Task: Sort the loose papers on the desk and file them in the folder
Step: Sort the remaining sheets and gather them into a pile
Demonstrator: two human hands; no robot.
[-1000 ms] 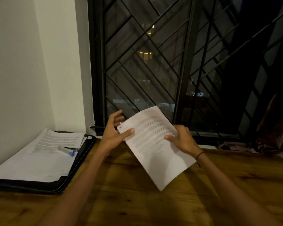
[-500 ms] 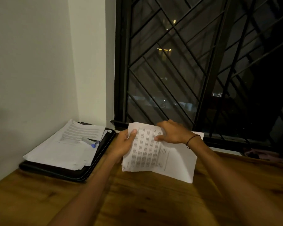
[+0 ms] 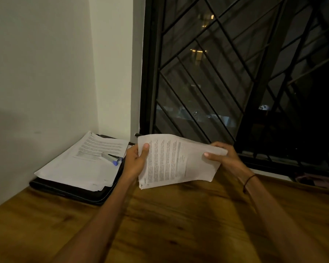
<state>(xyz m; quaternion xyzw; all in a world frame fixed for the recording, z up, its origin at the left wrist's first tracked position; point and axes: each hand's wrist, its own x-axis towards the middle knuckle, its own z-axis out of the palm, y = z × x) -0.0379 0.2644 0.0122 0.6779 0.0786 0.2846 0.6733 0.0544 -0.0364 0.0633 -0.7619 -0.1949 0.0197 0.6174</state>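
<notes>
Wooden brown desk (image 3: 179, 224) below a dark barred window (image 3: 235, 82), seen from the person's own head. Both hands hold a small sheaf of white printed papers (image 3: 171, 162) in the air above the desk. The left hand (image 3: 135, 162) pinches its left edge with the thumb on top; the right hand (image 3: 224, 156) grips its right edge. At the left, against the wall, a flat black folder (image 3: 68, 190) lies open with a stack of white printed sheets (image 3: 80, 166) and a blue-capped marker (image 3: 111, 159) on top. Judging from this, most papers are gathered there; the held sheaf is not yet filed.
</notes>
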